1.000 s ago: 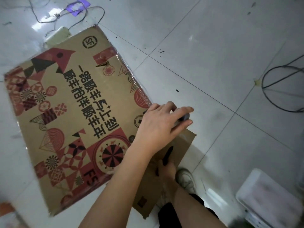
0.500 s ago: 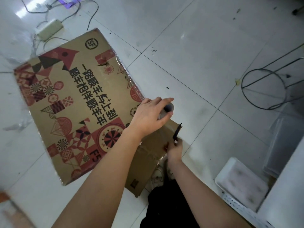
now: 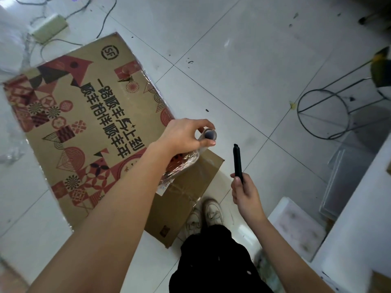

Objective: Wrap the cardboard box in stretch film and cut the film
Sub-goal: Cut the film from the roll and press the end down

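Note:
A large flat cardboard box [image 3: 84,123] printed with red patterns and black characters lies on the tiled floor, covered in glossy film. My left hand [image 3: 186,136] grips the end of the stretch film roll [image 3: 208,135] above the box's near right corner. Clear film [image 3: 186,163] stretches from the roll down to the box. My right hand [image 3: 245,191] holds a black cutter [image 3: 238,161] upright, to the right of the box and apart from the film.
A plain cardboard flap [image 3: 190,187] juts out by my shoes [image 3: 205,216]. Cables and a power adapter [image 3: 49,27] lie at the top left. A wire stand [image 3: 325,111] is at the right, with a white foam tray [image 3: 296,227] and clear bins [image 3: 347,176] below it.
My right hand moved the cutter out from the box's edge to the right and raised it. My left hand stayed on the roll's end, and the view shifted slightly.

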